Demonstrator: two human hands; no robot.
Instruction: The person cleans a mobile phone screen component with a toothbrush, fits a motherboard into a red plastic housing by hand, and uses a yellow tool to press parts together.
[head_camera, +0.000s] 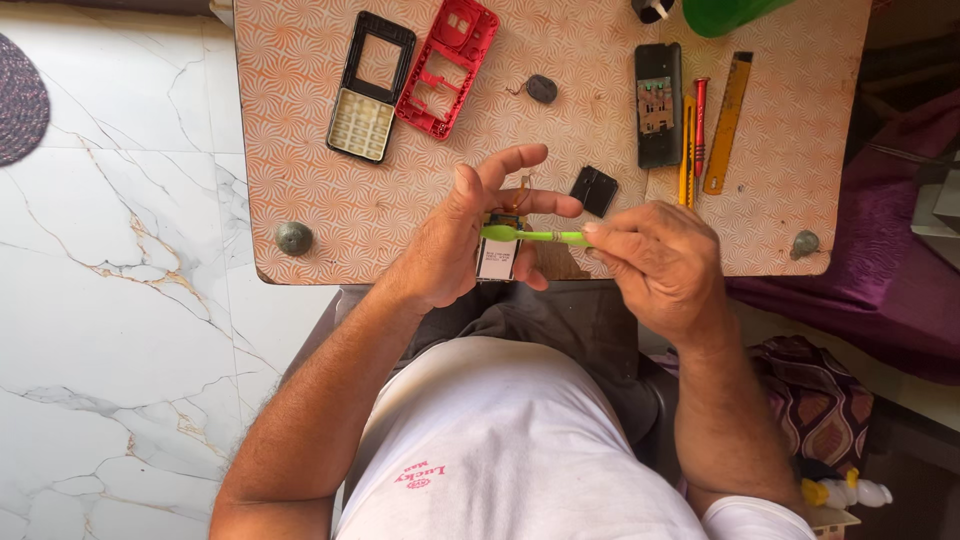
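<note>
Circuit board sits pinched in my left hand over the worktop edge. At its 3 o'clock, my right hand grips a green brush, bristles on the board. Phone shells lie at 11 o'clock.

The circuit board, small, with a white label on its face, is held upright just above the table's near edge. The green brush lies level across the board's top, head on it, handle pointing right.
</note>
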